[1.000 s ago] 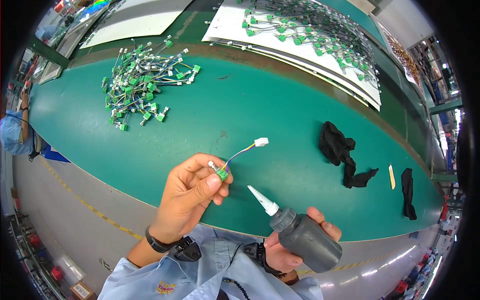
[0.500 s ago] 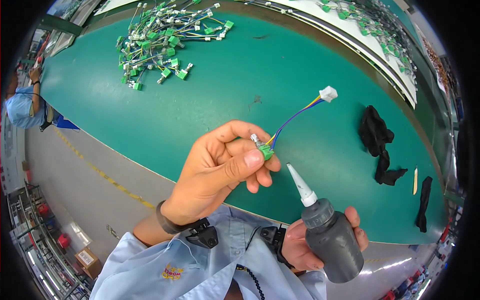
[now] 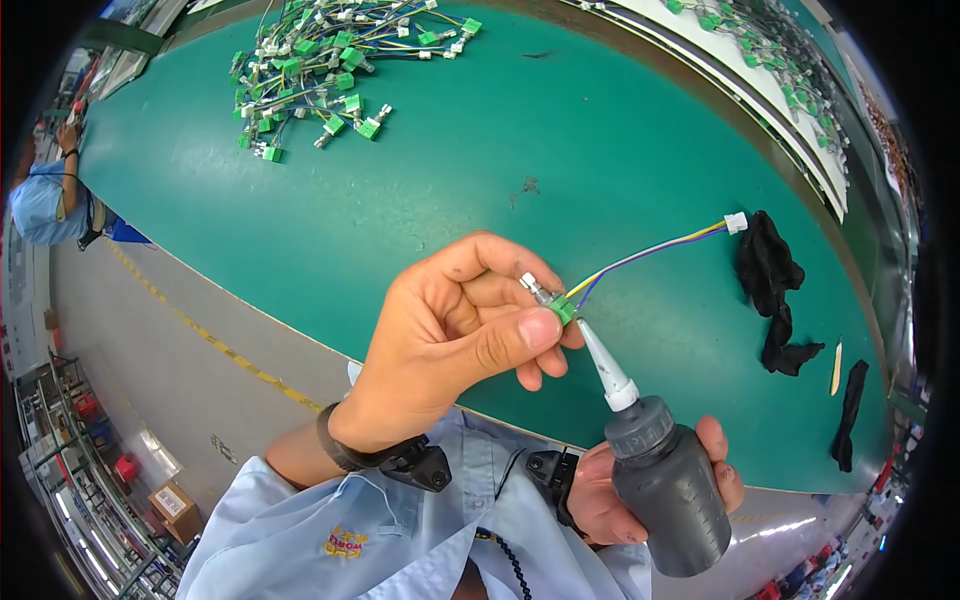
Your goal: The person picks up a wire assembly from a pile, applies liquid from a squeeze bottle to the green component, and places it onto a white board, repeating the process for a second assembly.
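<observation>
My left hand (image 3: 455, 335) pinches a small green connector (image 3: 561, 310) with a metal tip between thumb and fingers. Thin yellow and blue wires run from it up to a white plug (image 3: 736, 223) that hangs over the green table (image 3: 480, 150). My right hand (image 3: 640, 490) grips a dark grey squeeze bottle (image 3: 668, 490). Its white pointed nozzle (image 3: 603, 362) touches the underside of the green connector.
A heap of similar green connectors with wires (image 3: 320, 70) lies at the far left of the table. Black cloth pieces (image 3: 770, 275) lie at the right. White boards with more wired parts (image 3: 790, 60) run along the far edge. Another person (image 3: 45, 195) is at the left.
Both hands have come closer to the camera. The bottle's nozzle has risen and now touches the green connector, where before it stood apart below it.
</observation>
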Demonstrator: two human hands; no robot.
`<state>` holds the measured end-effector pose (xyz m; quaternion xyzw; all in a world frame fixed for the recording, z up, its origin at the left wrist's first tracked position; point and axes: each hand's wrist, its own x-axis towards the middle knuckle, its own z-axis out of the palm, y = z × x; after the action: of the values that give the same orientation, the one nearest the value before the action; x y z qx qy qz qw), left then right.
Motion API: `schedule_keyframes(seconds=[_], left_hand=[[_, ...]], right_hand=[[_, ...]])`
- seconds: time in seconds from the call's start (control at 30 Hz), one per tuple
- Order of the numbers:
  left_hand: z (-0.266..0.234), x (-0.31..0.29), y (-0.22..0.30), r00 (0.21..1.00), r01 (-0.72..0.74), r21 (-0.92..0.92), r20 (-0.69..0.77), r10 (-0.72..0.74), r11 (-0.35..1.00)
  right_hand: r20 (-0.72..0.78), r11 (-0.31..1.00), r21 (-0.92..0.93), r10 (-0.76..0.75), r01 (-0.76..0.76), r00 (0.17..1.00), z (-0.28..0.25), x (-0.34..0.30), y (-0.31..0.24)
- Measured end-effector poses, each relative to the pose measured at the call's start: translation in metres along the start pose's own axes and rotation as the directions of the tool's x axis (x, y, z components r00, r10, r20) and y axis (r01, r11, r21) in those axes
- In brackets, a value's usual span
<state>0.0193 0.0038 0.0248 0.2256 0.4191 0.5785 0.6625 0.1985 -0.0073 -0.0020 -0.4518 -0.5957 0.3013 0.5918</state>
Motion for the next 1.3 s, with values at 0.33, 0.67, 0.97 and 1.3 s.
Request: schedule_keyframes(seconds=[0.33, 0.67, 0.97, 1.3], left_hand=[[-0.001, 0.000, 0.000, 1.000, 0.000, 0.006, 0.003, 0.000, 1.000], [-0.002, 0.000, 0.000, 1.000, -0.002, 0.009, 0.016, 0.002, 1.000], [-0.001, 0.000, -0.002, 1.000, -0.019, 0.005, -0.002, 0.019, 1.000], [-0.001, 0.001, -0.003, 0.999, -0.043, 0.022, 0.012, 0.043, 0.999]], right_hand=[[0.011, 0.999, -0.034, -0.019, 0.020, 1.000, 0.006, 0.000, 0.002], [0.008, 0.997, -0.063, -0.047, 0.048, 0.999, 0.016, -0.001, 0.003], [0.002, 0.994, -0.090, -0.067, 0.067, 0.998, 0.007, -0.003, 0.002], [-0.010, 0.989, -0.121, -0.086, 0.084, 0.996, 0.008, -0.003, 0.004]])
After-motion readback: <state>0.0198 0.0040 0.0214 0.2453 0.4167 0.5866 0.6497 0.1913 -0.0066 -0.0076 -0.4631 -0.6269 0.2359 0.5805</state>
